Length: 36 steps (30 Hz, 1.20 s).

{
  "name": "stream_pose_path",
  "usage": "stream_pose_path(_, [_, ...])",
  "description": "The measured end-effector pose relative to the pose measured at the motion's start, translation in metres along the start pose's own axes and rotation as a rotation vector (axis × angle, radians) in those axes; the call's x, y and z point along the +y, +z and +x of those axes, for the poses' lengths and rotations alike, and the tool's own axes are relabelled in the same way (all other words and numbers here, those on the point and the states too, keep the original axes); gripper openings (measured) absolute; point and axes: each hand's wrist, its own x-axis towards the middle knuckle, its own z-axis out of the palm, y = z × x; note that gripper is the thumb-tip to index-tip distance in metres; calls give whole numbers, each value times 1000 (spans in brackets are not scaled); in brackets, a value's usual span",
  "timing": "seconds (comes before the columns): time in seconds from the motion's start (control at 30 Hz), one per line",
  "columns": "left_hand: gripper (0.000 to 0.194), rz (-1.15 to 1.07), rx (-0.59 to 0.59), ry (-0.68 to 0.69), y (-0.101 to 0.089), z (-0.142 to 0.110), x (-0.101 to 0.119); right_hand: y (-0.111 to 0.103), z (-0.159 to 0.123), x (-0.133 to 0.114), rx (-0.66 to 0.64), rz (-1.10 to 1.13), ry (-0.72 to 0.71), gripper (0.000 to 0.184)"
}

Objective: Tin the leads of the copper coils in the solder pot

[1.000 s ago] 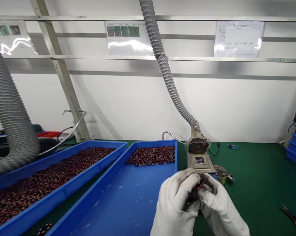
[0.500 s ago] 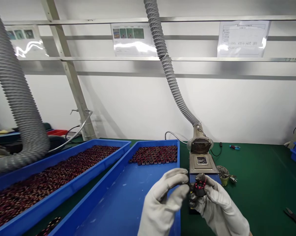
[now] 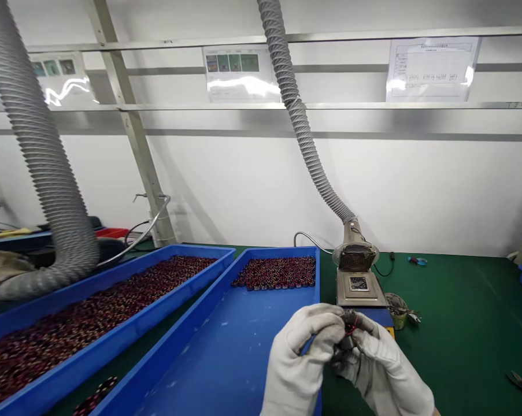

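"Red-wired coil (image 3: pixel 350 327) in front of us: how do we have it?"

"Our right hand (image 3: pixel 380 352) pinches it, fingers closed, on the near side of the metal bench unit (image 3: pixel 361 296). Our left hand's (image 3: pixel 299 353) curled fingertips meet there; we can't tell whether they grip it."

"How do we handle it well?"

"We'd best make the right pinch light and steady, so we don't tug the wire. Both our hands angle inward, fingertips together."

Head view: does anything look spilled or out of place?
Yes: a cluster of dark-red parts at bottom left seems to lie between the left tray and the right tray, while similar parts sit inside them. Spilled or placed, unclear.
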Motion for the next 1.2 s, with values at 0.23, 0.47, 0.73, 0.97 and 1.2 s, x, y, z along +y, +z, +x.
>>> stream_pose_path(0.23, [38, 198, -133, -44, -1, -1, 1, 5, -4, 1, 43, 55, -148, 24])
stream_pose_path(0.47, [36, 411, -175, 288, 7, -1, -7, 2, -1, 8, 69, 94, -201, 17])
stream_pose_path(0.73, [15, 83, -117, 177, 2, 1, -6, 4, -5, 5, 20, 47, -49, 21])
stream_pose_path(0.97, [9, -160, 208, -151, -4, 0, 0, 6, -3, 2, -81, 46, 9, 24])
stream_pose_path(1.2, [46, 194, -175, 17, 2, 1, 5, 16, -8, 3, 12, 70, -96, 19])
